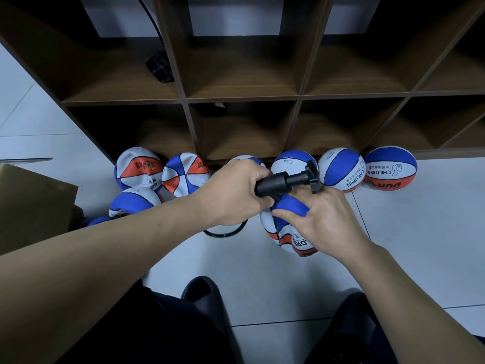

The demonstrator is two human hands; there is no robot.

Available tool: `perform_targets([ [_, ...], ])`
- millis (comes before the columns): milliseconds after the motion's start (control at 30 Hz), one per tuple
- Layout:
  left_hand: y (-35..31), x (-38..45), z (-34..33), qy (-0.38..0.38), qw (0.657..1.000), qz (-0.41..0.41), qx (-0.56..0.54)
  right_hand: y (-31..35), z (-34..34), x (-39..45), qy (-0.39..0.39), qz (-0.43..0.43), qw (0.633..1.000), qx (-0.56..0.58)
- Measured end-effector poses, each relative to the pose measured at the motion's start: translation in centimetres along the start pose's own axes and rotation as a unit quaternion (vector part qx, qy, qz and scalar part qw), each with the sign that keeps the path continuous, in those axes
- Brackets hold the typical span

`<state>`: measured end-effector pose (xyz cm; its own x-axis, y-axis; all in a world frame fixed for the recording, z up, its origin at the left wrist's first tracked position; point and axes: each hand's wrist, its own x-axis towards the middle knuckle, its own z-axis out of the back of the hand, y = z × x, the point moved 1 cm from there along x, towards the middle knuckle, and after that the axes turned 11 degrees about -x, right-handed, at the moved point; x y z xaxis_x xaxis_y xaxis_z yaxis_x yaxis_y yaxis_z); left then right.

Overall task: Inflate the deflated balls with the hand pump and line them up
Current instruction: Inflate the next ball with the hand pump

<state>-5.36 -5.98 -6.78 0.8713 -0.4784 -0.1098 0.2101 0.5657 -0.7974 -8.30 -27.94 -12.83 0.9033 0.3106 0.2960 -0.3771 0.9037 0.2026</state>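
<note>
My left hand (236, 191) grips the barrel of a black hand pump (286, 181), whose T-handle points right. Just below it, my right hand (324, 223) holds a soft blue, white and orange ball (282, 229) on the floor, thumb pressed into its blue panel near the pump's tip. Three round balls stand in a row against the shelf: one (291, 160) behind the pump, one (341, 169) and one (391, 168) at the right. Several crumpled flat balls (139, 166) lie at the left.
A dark wooden cubby shelf (244, 98) fills the back, with a black object (160, 65) in one cell. A cardboard box (31, 206) stands at the left. A black hose (225, 232) loops on the white tile floor. My slippered feet (202, 290) are below.
</note>
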Motion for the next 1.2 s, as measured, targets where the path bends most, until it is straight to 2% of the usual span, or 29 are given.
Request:
perform_targets([
  [167,0.5,0.3,0.3,0.011,0.999,-0.007,0.034,0.4,-0.2,-0.2,0.015,-0.04,0.998,0.047],
  [300,1.0,1.4,0.6,0.033,0.996,-0.007,0.084,1.0,-1.6,-0.4,0.006,-0.116,0.985,0.126],
  [400,2.1,1.9,0.6,0.062,0.994,0.01,0.087,0.7,-3.3,-0.5,0.018,-0.149,0.978,0.143],
  [467,2.9,1.9,0.8,0.072,0.993,0.019,0.091,0.1,-5.1,-0.9,0.053,-0.16,0.975,0.145],
  [633,4.1,2.1,1.5,0.02,0.992,0.063,0.11,-1.2,-10.6,-3.4,0.145,-0.201,0.96,0.134],
  [733,4.9,2.2,0.7,0.044,0.991,0.093,0.088,-1.0,-12.9,-5.7,0.249,-0.175,0.941,0.149],
  [800,5.3,2.2,0.2,0.067,0.987,0.105,0.099,-0.6,-13.2,-6.8,0.288,-0.185,0.922,0.182],
  [1000,5.3,2.6,-0.6,0.083,0.978,0.08,0.174,-1.9,-11.6,-5.6,0.267,-0.249,0.903,0.225],
  [1100,5.3,3.0,-1.2,0.088,0.971,0.073,0.208,-2.7,-9.5,-4.1,0.184,-0.321,0.891,0.262],
  [1200,5.5,3.1,-1.7,0.096,0.966,0.065,0.233,-2.1,-6.3,-2.3,0.096,-0.391,0.839,0.365],
])
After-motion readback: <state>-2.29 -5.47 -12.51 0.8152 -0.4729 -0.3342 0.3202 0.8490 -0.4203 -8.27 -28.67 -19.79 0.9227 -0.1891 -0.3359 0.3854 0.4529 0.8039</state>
